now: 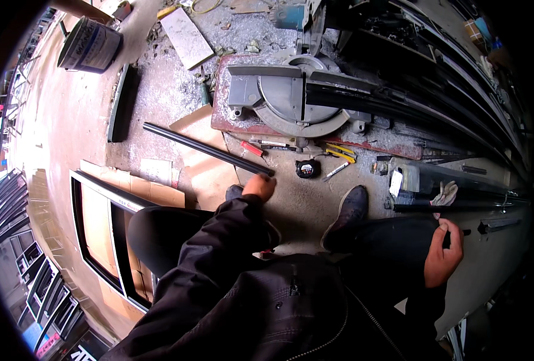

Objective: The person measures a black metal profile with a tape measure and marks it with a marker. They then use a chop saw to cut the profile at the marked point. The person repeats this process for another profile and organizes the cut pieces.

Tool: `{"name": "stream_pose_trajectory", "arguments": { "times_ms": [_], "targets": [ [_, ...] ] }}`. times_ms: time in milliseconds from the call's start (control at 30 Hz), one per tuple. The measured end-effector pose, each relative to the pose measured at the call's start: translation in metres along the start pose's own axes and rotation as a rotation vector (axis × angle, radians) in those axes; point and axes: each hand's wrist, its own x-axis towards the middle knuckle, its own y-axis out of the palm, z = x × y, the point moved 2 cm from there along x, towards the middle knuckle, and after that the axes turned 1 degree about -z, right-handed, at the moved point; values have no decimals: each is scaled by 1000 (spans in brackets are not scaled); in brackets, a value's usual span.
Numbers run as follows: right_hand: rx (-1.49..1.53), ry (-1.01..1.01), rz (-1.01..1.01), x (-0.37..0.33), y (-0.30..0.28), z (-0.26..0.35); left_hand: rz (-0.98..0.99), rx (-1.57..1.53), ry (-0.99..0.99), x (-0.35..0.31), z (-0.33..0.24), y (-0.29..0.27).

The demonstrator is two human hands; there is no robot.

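Observation:
My left hand (260,187) is closed round the near end of a long black metal profile (204,147), which slants away to the far left above the floor. On the right, over my knee, my right hand (444,256) has thumb and fingers drawn together in a pinch. A short dark tip (466,232) shows beside those fingers; whether they hold it is unclear. Just beyond this hand lies a crumpled pale work glove (445,194). Between my feet and the saw lie a black tape measure (306,169), a red-handled tool (252,148), yellow-handled tool (341,150) and a pen (337,171).
A grey mitre saw (276,99) stands ahead on a red board, with black profiles (399,111) lying across it to the right. A dark window frame (112,240) rests on cardboard at my left. Farther off are a bucket (91,45) and a white board (186,37).

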Motion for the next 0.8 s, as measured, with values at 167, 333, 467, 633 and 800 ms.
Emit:
{"name": "stream_pose_trajectory", "arguments": {
  "times_ms": [167,333,467,633,800],
  "targets": [
    [-35,80,-10,2,3,-4,-361,-271,-375,44,29,-12],
    [-99,139,-12,3,3,-11,-405,-321,-573,72,57,-4],
    [-93,142,-48,0,5,-26,-441,-139,-620,90,54,14],
    [-116,184,-79,1,5,-18,-410,-343,-580,67,44,-2],
    [-204,-176,-148,4,6,-8,-605,-606,-666,48,36,-16]
  ]
}}
